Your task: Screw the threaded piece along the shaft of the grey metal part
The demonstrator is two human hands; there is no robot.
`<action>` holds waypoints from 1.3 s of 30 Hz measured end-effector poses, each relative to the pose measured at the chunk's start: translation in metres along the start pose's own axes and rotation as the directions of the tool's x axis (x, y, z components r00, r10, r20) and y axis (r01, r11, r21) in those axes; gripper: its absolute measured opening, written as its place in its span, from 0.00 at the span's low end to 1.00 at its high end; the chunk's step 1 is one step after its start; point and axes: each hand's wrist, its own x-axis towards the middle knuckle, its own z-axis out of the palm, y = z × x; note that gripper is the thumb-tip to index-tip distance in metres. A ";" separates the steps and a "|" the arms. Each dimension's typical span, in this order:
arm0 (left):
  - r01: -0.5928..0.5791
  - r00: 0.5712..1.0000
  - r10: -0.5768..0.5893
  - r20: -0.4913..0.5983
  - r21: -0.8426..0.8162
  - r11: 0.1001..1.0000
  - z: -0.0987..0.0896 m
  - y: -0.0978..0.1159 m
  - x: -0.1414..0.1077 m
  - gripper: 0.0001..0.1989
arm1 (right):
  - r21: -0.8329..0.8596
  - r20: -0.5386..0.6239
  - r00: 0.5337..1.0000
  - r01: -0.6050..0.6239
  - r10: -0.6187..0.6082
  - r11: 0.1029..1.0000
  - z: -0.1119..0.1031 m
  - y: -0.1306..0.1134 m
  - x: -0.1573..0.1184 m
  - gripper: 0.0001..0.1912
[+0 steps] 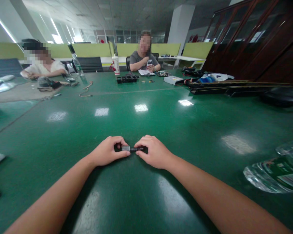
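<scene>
Green tabletop stretches wide around both hands, clamped on a silver-and-black shaft.

No text legible; barcode on green bottle label, print blurred.

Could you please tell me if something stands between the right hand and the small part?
Nothing visible does: the right hand grips the dark end of the part, and the left hand holds its grey end. The bottle lies to the right, out of the way.
</scene>
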 end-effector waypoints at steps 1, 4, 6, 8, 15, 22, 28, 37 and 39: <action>0.000 1.000 0.000 -0.001 0.000 1.000 0.000 0.000 0.000 0.14 | -0.001 -0.001 1.000 -0.001 0.001 1.000 0.000 0.000 0.000 0.05; -0.006 1.000 0.006 -0.003 0.002 1.000 0.000 -0.001 0.000 0.14 | -0.003 -0.012 1.000 -0.006 0.006 1.000 0.000 0.000 0.000 0.05; -0.012 1.000 0.012 -0.004 0.004 1.000 0.001 -0.002 0.000 0.14 | -0.003 -0.017 1.000 -0.011 0.011 1.000 0.000 0.000 0.000 0.04; -0.015 1.000 0.015 -0.007 0.005 1.000 0.001 -0.003 0.000 0.14 | -0.003 -0.019 1.000 -0.015 0.014 1.000 -0.001 0.000 0.000 0.04; 0.003 1.000 -0.003 -0.007 -0.001 1.000 0.001 -0.002 0.000 0.14 | -0.012 -0.036 0.999 -0.027 0.026 1.000 0.000 0.002 -0.001 0.03; 0.035 0.999 -0.035 -0.009 -0.005 0.999 0.000 -0.001 -0.001 0.15 | -0.024 -0.049 0.998 -0.039 0.037 0.999 -0.002 0.006 0.000 0.04; 0.061 0.998 -0.061 -0.015 -0.006 0.998 0.001 -0.002 -0.002 0.15 | -0.017 -0.056 0.996 -0.072 0.071 0.997 -0.006 0.013 0.001 0.05; 0.075 0.997 -0.076 -0.024 -0.008 0.997 0.001 -0.002 -0.002 0.15 | -0.108 -0.081 0.978 -0.202 0.194 0.973 -0.023 0.025 0.000 0.04; 0.081 0.996 -0.081 -0.021 -0.007 0.997 0.001 -0.002 -0.002 0.15 | -0.074 -0.076 0.971 -0.234 0.228 0.969 -0.026 0.028 -0.001 0.05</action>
